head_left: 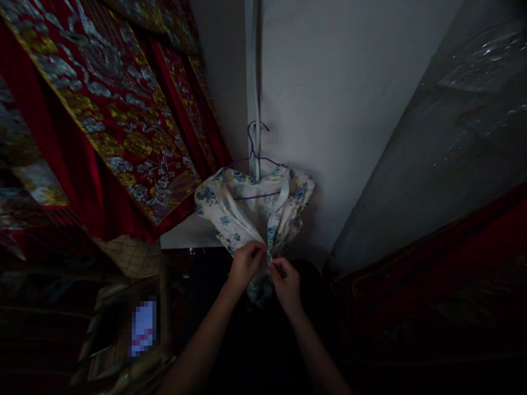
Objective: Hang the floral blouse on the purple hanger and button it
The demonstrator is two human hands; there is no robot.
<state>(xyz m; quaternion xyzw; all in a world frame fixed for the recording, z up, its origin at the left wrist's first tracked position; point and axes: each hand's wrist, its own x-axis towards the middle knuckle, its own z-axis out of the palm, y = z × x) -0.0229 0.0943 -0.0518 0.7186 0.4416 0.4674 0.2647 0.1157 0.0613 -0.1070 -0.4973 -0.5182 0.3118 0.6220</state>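
Floral garment point(251, 211) on purple hanger point(256, 159), hung against the white wall point(349, 109). Left hand point(246, 265) and right hand point(285, 282) both pinched closed on its front edges, at the lower middle. No legible writing; red embroidered cloth point(107, 109) at left.

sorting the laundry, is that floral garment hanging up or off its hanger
Hanging: the floral garment sits on the purple hanger against the wall, while the left hand and right hand pinch its front.
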